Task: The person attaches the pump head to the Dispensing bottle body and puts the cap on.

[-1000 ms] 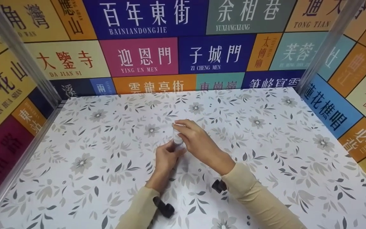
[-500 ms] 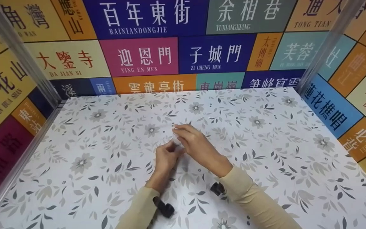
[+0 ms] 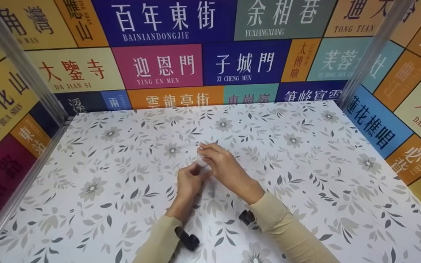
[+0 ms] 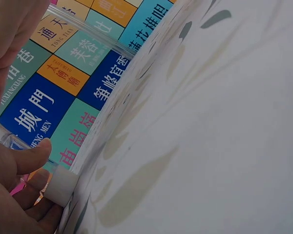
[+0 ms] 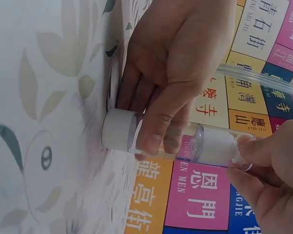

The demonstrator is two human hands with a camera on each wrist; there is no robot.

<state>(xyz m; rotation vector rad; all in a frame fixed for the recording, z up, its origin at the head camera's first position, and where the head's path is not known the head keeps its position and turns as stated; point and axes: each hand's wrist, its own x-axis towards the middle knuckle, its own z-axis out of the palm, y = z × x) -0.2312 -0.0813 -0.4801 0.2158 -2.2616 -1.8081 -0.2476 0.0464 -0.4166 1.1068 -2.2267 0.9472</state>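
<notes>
A slim clear bottle (image 5: 183,146) with a white base (image 5: 118,129) and a white upper part (image 5: 217,146) stands upright at the middle of the table. My left hand (image 3: 189,182) grips its clear body low down, thumb and fingers around it. At the top, my right hand (image 3: 225,164) pinches the small white end piece (image 5: 237,152) between thumb and fingers. In the left wrist view the white base (image 4: 62,185) is at or just above the tabletop; contact is hard to tell. From the head view, fingers hide most of the bottle.
A white tabletop (image 3: 130,146) with grey flowers and leaves spreads all around. Panels of colourful signs (image 3: 159,65) rise behind it and at both sides, with clear posts (image 3: 373,54) at the corners. Black wrist cameras (image 3: 188,238) sit at both cuffs.
My right hand has come down a little toward my left hand, and less of the bottle's white upper part shows. The left hand keeps its hold. The head view has shifted slightly.
</notes>
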